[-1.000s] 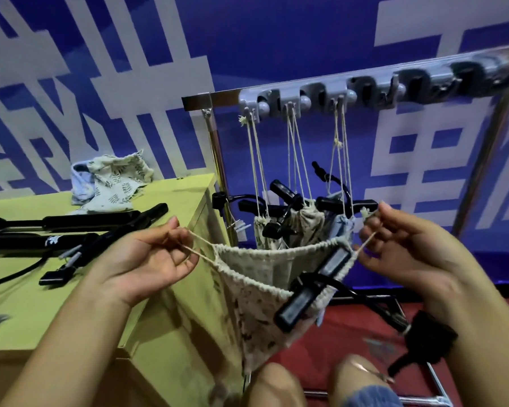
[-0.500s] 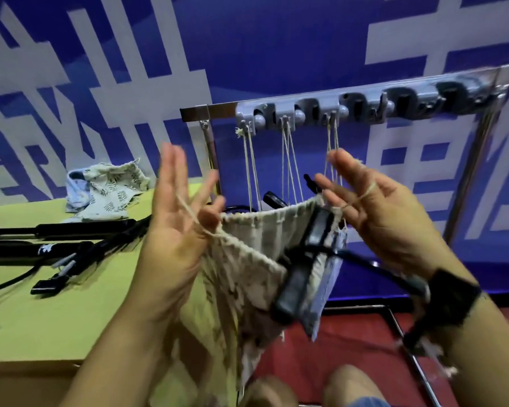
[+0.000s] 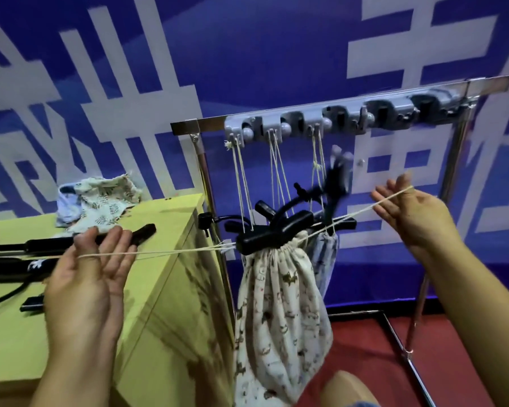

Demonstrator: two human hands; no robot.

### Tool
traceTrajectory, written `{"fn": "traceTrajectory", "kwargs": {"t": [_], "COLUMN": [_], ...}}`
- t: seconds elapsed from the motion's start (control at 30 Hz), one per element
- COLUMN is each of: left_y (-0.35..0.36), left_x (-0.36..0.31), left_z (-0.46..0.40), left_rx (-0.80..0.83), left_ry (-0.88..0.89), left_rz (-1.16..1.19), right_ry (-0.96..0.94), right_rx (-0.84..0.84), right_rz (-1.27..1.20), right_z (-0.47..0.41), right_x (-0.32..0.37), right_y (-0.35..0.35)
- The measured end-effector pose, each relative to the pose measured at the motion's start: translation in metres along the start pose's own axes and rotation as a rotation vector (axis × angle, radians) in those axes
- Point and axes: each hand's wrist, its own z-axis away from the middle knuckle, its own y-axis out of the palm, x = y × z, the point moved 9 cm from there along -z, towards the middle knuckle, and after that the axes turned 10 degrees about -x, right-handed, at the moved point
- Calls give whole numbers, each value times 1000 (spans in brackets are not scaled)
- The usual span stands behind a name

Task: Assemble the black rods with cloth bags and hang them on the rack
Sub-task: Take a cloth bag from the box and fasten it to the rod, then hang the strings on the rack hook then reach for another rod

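Pulling the cream drawstring cord (image 3: 171,252) apart, I have both hands spread wide of the printed beige cloth bag (image 3: 279,312): my left hand (image 3: 90,277) has the cord running across its mostly straight fingers, caught between them as far as I can tell, and my right hand (image 3: 415,210) carries the other end looped over its extended fingers, neither fist curled tight. The bag hangs between the two hands, below and in front of the steel rack with its grey hook rail (image 3: 344,116), its mouth cinched around a black rod with a blocky plastic head (image 3: 274,233). I judge the bag soft and light, the rod stiff and top-heavy enough to tip out, so the cord is the place to hold, both strands together near the knot end. The cord looks thin and likely to slip over bare fingers. On the rail I count three bags already hung by their cords, beside the one I hold. Left of the rack, on the yellow bench (image 3: 165,289), lie at least three more black rods (image 3: 27,257) and a heap of spare cloth bags (image 3: 97,207), whose number I cannot tell.
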Motion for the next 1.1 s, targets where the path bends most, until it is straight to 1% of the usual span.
{"fn": "traceTrajectory", "kwargs": {"t": [0.07,0.13,0.2,0.27,0.33,0.4,0.47,0.5,0.53,0.6,0.63,0.73,0.77,0.8,0.9,0.97,1.03,1.1], "left_y": [12,42,94,160,215,260,289,299,305,318,325,342,345,348,353,359,365,373], "left_x": [-13,-27,-53,-79,-91,-93,-90,-85,-78,-59,-46,0,11,20,37,45,49,61], "left_z": [3,9,25,49,67,72,70,65,62,58,59,76,77,73,59,61,62,60], "left_rx": [-63,-58,68,257,428,508,545,555,572,634,690,886,912,920,905,969,997,943], "left_ry": [74,124,214,324,401,508,601,586,520,312,162,-409,-509,-538,-551,-561,-518,-446], "left_rz": [-24,-110,-218,-307,-381,-509,-620,-627,-603,-528,-480,-304,-283,-302,-345,-337,-336,-377], "right_ry": [-16,-31,-59,-106,-132,-142,-121,-102,-73,-10,43,240,283,304,283,285,234,140], "right_rx": [67,129,228,348,478,624,707,722,725,722,725,761,761,740,593,545,482,342], "right_rz": [13,52,110,216,326,367,347,331,310,291,282,278,278,277,287,294,392,526], "right_z": [-5,-4,1,11,27,42,49,49,47,40,37,23,16,6,-29,-46,-65,-87], "right_x": [2,15,37,65,85,99,108,113,115,120,119,116,117,120,136,139,133,125], "right_y": [5,20,49,84,121,149,166,169,170,170,169,162,157,151,121,103,90,79]}}
